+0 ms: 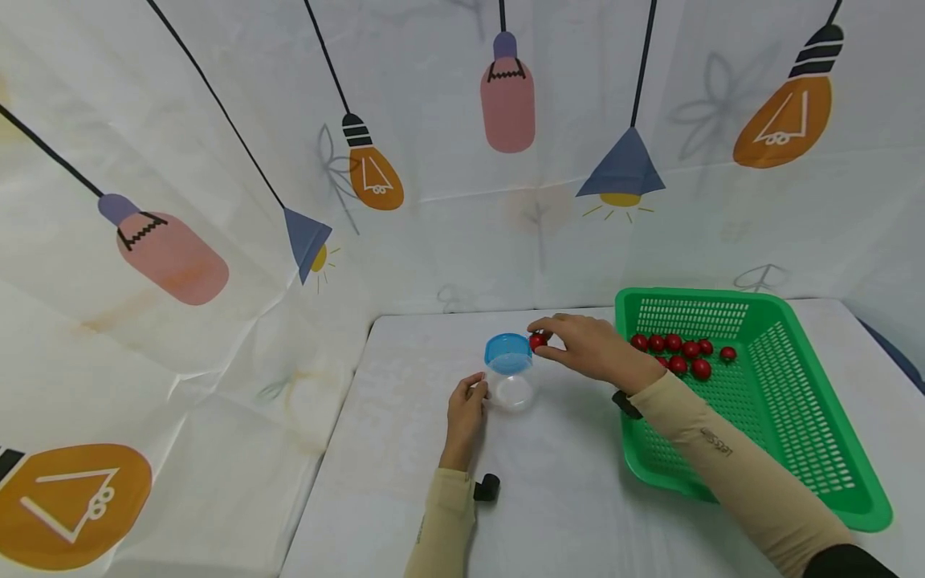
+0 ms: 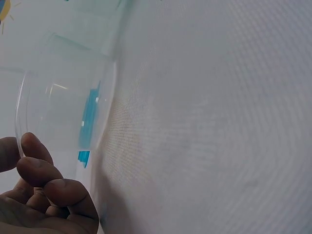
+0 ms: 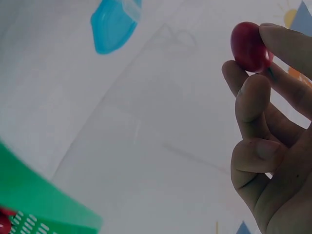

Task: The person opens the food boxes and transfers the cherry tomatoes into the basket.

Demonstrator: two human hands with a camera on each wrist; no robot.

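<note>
My left hand (image 1: 465,413) pinches the rim of a clear plastic jar (image 1: 514,393) standing on the white table. In the left wrist view the fingers (image 2: 39,170) are at the edge of the transparent jar wall (image 2: 63,102). A blue lid (image 1: 508,352) is just behind the jar, partly seen through it. My right hand (image 1: 588,347) pinches a red cherry tomato (image 3: 251,47) between thumb and fingertips, in the air beside the lid. In the head view that tomato (image 1: 538,341) is partly covered by the fingers.
A green perforated basket (image 1: 831,401) stands on the right side of the table, with several cherry tomatoes (image 1: 701,369) gathered in its far left part. The right forearm passes over its near left rim. Behind the table hangs a white cloth (image 1: 448,249) printed with lamps.
</note>
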